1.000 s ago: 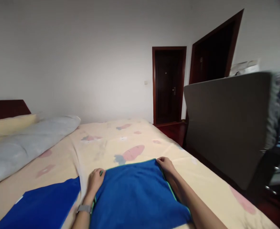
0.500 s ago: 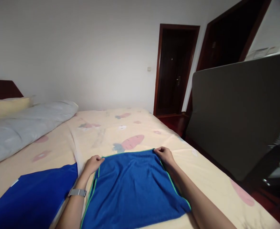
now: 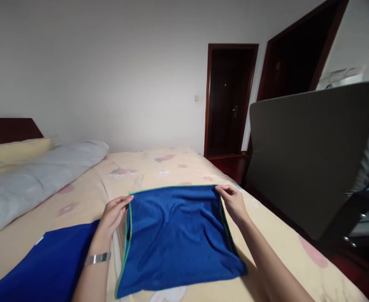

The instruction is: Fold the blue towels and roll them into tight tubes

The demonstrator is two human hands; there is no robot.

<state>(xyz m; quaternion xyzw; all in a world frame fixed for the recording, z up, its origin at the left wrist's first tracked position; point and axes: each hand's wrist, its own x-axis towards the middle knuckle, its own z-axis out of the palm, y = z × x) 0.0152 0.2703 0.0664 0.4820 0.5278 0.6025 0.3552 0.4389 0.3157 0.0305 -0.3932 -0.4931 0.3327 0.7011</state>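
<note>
A blue cloth (image 3: 178, 239) with green edging hangs and drapes between my hands, its far edge lifted off the bed and its lower part nearer me. My left hand (image 3: 114, 212) pinches the far left corner between thumb and fingers. At the far right corner, my right hand (image 3: 231, 201) pinches the cloth the same way. The left side edge shows two layers slightly parted, so the cloth looks folded. Left of my left forearm lies a second, darker blue cloth (image 3: 50, 262) with a small white tag, touched by neither hand's fingers.
The bed (image 3: 153, 167) has a cream sheet with pink carrot prints. A grey-white bolster (image 3: 55, 167) and a yellow pillow (image 3: 21, 147) lie at the left by the headboard (image 3: 11, 131). A large dark grey panel (image 3: 300, 155) stands beyond the bed's right edge.
Both hands have raised the cloth's far edge off the sheet, still gripping the corners. They are slightly farther apart, and the cloth's near edge has shifted. The view has tilted up a little.
</note>
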